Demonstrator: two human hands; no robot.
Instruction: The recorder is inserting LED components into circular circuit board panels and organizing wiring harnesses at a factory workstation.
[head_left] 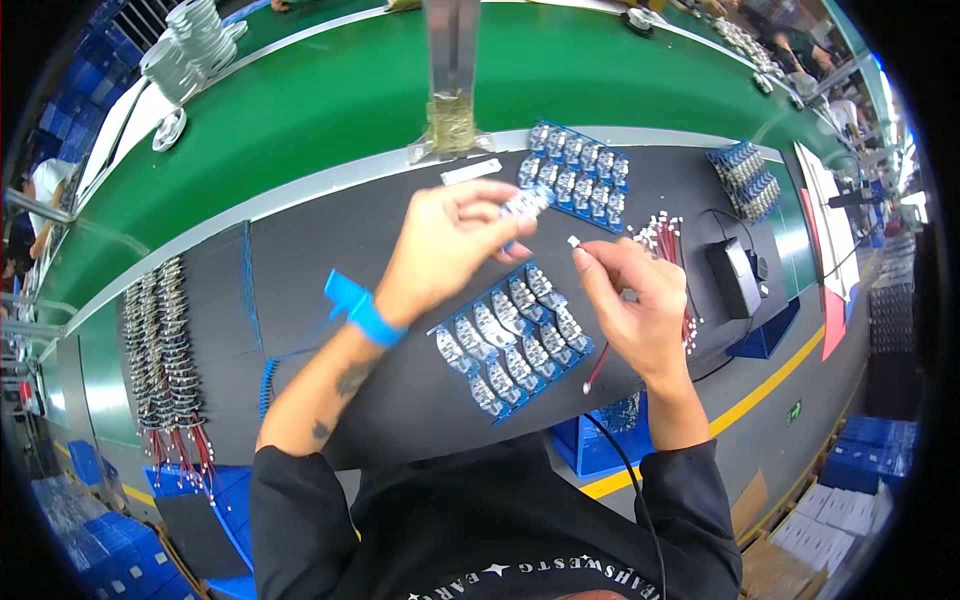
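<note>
My left hand (455, 235), with a blue wrist strap (362, 308), pinches a small blue-and-silver circuit board (527, 203) above the dark bench. To its right, my right hand (635, 295) closes on a red cable with a white plug (574, 241). The plug sticks out from the fingertips toward the board, apart from it. The cable's lower end, with another white plug (587, 387), hangs below the hand. Beneath both hands lies a blue panel of small circuit boards (510, 345) in two rows. A second such panel (575, 175) lies farther back, just beyond the left hand's fingers.
More red cables with white plugs (663, 235) lie right of my right hand, beside a black box-shaped device (735, 277). Stacked panels (745, 180) stand back right. Rows of boards with cables (165, 350) fill the left end. A metal post (452, 80) rises before the green conveyor (330, 105).
</note>
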